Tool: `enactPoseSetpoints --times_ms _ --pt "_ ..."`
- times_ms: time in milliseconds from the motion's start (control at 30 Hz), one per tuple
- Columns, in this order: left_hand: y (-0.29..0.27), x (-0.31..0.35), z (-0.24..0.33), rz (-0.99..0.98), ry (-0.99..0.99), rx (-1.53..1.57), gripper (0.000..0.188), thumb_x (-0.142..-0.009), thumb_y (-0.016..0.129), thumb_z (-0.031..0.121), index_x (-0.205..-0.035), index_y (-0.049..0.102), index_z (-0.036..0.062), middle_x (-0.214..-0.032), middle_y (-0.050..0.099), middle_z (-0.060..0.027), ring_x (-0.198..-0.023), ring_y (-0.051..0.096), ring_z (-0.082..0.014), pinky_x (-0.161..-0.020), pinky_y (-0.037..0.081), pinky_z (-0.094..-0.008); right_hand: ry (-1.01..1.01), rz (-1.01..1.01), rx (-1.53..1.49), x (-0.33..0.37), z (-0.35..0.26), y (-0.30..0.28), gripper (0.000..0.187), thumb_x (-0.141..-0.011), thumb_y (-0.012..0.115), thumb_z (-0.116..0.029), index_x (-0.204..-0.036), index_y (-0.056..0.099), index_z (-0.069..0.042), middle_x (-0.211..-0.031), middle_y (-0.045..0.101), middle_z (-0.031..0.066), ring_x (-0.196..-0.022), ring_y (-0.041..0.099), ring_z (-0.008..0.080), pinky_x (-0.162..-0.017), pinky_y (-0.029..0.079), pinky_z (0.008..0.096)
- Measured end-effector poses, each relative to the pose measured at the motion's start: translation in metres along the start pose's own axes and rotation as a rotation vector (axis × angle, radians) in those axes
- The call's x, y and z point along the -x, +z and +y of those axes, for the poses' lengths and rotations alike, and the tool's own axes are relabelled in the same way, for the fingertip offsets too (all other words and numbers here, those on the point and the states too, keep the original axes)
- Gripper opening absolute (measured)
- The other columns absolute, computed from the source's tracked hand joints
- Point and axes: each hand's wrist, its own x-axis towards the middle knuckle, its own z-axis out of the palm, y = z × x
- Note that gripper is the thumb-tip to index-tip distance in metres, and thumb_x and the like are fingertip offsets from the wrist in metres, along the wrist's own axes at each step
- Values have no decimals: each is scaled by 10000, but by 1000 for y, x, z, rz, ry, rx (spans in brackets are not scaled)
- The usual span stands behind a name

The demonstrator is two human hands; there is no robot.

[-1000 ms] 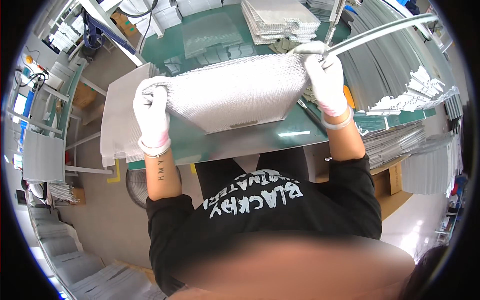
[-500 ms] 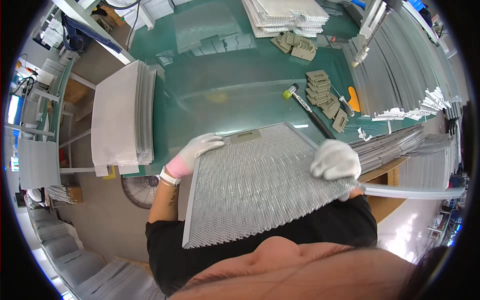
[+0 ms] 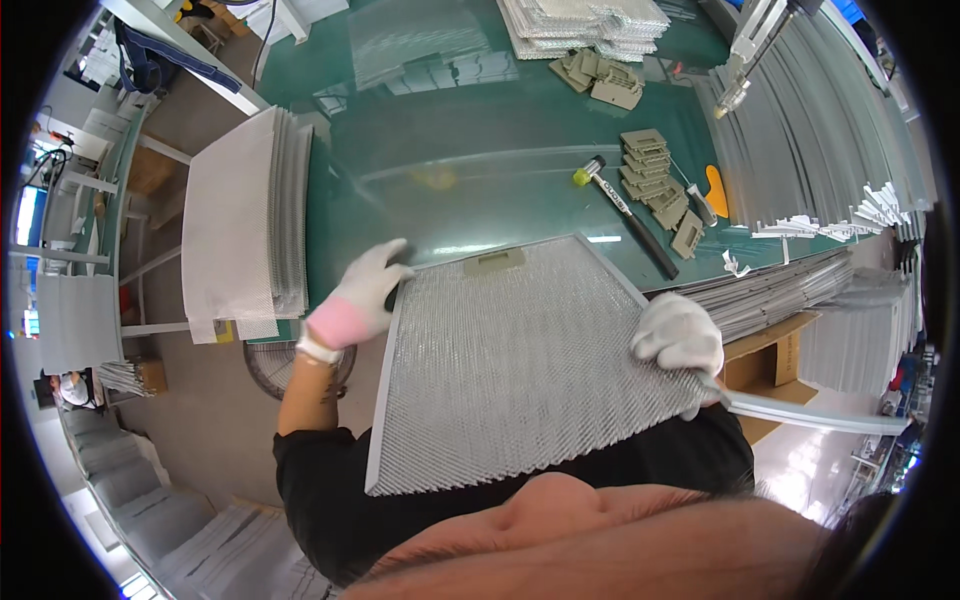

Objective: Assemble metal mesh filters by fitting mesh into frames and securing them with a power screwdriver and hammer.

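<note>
A silver metal mesh filter panel lies tilted in front of me, its near part over my lap. Metal edging runs along its left, far and right sides, while the near edge shows bare mesh. An olive plastic handle plate sits in the far edge. My right hand, in a white glove, is closed at the panel's right edge. From just below that hand a pale metal edging strip sticks out to the right. My left hand, gloved with a pink cuff, is beside the far left corner, fingers apart and holding nothing.
On the green table lie a mallet, olive plates, a screwdriver and an orange piece. Mesh sheets stand stacked left, more mesh lies at the back. Long metal strips fill the right.
My left hand has come off the panel's far edge and shifted left, its fingers lifting. My right hand stays at the right edge; the edging strip's outer end hangs lower.
</note>
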Motion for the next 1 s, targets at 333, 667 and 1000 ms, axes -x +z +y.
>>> enactPoseSetpoints --times_ms 333,667,1000 --pt "-55 -33 62 1206 275 649 164 -974 545 159 -970 555 -4 -869 613 -109 -763 584 -236 -715 491 -345 474 639 147 -4 123 14 498 -827 724 -143 -1224 476 28 -1077 603 93 -956 579 150 -857 493 295" --pt "-69 -83 29 1332 -36 1061 55 -956 583 -10 -971 548 31 -782 467 55 -644 373 8 -565 311 -146 962 329 701 53 164 53 1041 -614 903 -279 -1379 284 61 -1147 616 259 -1036 629 400 -902 507 412" --pt "-73 -85 34 1272 -113 985 265 -947 599 -7 -776 422 90 -705 402 69 -608 333 16 -535 289 -150 890 -161 659 48 157 -12 576 -745 796 -209 -1184 514 36 -871 677 195 -807 676 345 -723 545 395"
